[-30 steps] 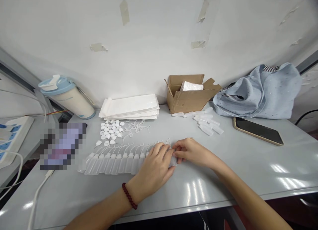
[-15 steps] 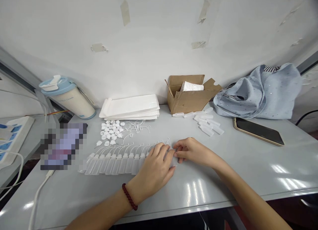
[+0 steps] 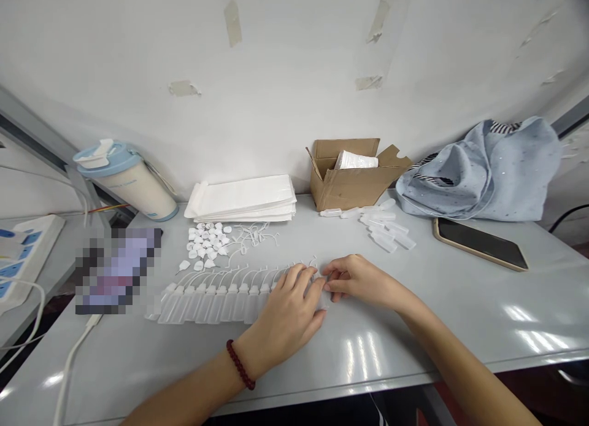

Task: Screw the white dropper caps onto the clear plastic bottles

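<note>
On the glossy desk (image 3: 460, 309), a row of plastic bottles (image 3: 207, 306).
Left fingers (image 3: 299, 277) curl over them; right fingers (image 3: 334, 280) bend, grip unclear.

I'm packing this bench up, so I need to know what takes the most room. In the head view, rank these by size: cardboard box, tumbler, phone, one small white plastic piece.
1. Cardboard box
2. Tumbler and phone: too close to rank
3. Small white plastic piece

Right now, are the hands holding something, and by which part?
The left hand and right hand meet at the end of a row of plastic bottles, covering it, so what they hold cannot be told.
</note>
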`<state>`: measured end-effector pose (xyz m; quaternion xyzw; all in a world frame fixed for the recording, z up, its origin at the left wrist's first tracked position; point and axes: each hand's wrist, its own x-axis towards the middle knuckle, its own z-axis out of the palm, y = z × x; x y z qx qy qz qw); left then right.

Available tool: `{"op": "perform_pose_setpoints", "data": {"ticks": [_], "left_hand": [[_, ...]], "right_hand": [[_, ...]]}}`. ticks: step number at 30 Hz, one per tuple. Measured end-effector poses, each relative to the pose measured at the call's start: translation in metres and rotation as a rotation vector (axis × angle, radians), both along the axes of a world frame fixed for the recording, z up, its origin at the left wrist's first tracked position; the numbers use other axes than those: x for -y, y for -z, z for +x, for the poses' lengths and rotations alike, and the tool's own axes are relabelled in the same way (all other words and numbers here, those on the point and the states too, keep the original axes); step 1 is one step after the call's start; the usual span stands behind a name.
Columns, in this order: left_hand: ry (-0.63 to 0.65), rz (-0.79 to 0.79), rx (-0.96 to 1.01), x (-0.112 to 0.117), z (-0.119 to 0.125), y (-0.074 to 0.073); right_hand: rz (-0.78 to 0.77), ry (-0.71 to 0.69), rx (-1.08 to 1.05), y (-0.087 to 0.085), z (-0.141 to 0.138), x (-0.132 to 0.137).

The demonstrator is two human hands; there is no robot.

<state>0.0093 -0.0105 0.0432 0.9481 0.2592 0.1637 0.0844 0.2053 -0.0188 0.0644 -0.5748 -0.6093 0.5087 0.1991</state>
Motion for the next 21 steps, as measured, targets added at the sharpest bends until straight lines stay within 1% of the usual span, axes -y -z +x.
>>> {"op": "perform_pose_setpoints", "data": {"ticks": [4,8,10,12,14,17,19,21], "left_hand": [[0.006,0.003,-0.001,0.001,-0.001,-0.001],[0.024,-0.013,0.014,-0.001,-0.002,-0.006],[0.015,-0.024,0.049,-0.005,-0.004,-0.008],[-0.031,-0.025,0.107,-0.015,-0.01,-0.01],[-0.116,-0.028,0.166,-0.03,-0.02,-0.009],[-0.284,-0.029,0.211,-0.056,-0.041,-0.007],[-0.369,-0.019,0.201,-0.07,-0.055,-0.005],[-0.406,-0.032,0.177,-0.08,-0.063,-0.003]], "right_hand": [[-0.005,0.036,0.001,0.002,0.004,-0.002],[0.005,0.073,0.014,0.002,0.009,-0.004],[0.014,0.102,0.013,0.0,0.013,-0.005],[0.059,0.161,0.058,-0.002,0.017,-0.007],[0.159,0.254,0.217,-0.005,0.025,-0.01],[0.337,0.402,0.571,-0.006,0.04,-0.014],[0.405,0.453,0.725,-0.006,0.053,-0.015],[0.426,0.476,0.814,-0.005,0.065,-0.015]]}}
